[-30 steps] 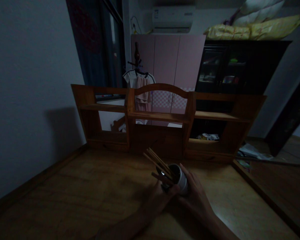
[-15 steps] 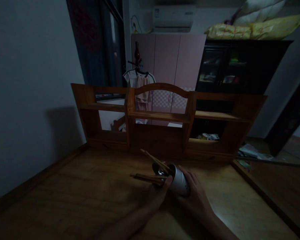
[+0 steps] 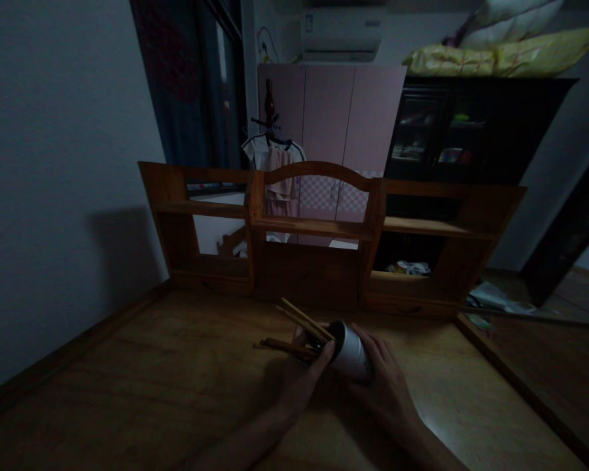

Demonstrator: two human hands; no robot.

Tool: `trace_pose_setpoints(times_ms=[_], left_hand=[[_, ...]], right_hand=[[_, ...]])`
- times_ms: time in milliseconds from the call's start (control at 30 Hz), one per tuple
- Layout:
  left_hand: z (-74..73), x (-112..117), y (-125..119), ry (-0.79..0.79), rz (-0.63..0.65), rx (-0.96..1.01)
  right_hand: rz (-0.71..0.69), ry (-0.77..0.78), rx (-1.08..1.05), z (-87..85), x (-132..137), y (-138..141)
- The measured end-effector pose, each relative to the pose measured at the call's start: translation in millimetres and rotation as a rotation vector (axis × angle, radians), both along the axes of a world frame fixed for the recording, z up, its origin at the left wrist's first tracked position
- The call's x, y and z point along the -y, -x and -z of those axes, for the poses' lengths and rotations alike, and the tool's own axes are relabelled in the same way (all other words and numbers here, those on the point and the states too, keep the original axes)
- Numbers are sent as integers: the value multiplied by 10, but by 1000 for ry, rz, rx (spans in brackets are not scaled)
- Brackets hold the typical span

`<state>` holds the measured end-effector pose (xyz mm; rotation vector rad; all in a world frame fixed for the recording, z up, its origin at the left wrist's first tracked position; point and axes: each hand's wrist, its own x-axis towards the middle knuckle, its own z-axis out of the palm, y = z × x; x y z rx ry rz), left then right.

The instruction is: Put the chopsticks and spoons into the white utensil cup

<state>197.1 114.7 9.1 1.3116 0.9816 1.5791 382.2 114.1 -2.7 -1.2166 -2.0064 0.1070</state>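
Observation:
A white cylindrical holder (image 3: 352, 356) lies tilted on its side over the wooden desk (image 3: 177, 379), mouth pointing left. Several wooden chopsticks (image 3: 294, 330) stick out of the mouth, fanned to the left. My right hand (image 3: 383, 383) wraps round the holder's body. My left hand (image 3: 302, 379) is at the mouth, with fingers closed round the lower chopsticks near the rim. The room is dim and fine detail is hard to see.
A wooden desk-top shelf unit (image 3: 324, 229) stands along the desk's back edge, close behind the hands. A grey wall (image 3: 53, 196) bounds the left side. Beyond are a pink wardrobe (image 3: 328, 124), a dark cabinet (image 3: 451, 131) and hanging clothes (image 3: 275, 170).
The holder has tipped from nearly upright onto its side, mouth to the left. The chopsticks have spread out leftward and my left hand has shifted to grip them at the rim.

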Motion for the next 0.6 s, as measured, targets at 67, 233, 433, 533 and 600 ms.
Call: trace_pose_setpoints(times_ms=[67,233,433,533,600], left_hand=[[-40,24,-6,3,49,26],[-33,59,-27,55,159,86],[-85,103,-51,62,310,207],[-163,126,-71,61,302,269],[-177,116,-73,79,277,273]], right_hand=[[18,-32,-2,-7,0,-17],[73,-115,15,-28,-10,-75],[98,-210,48,-74,-20,-99],[112,-239,85,-94,-21,-111],[119,-238,117,-107,-19,-123]])
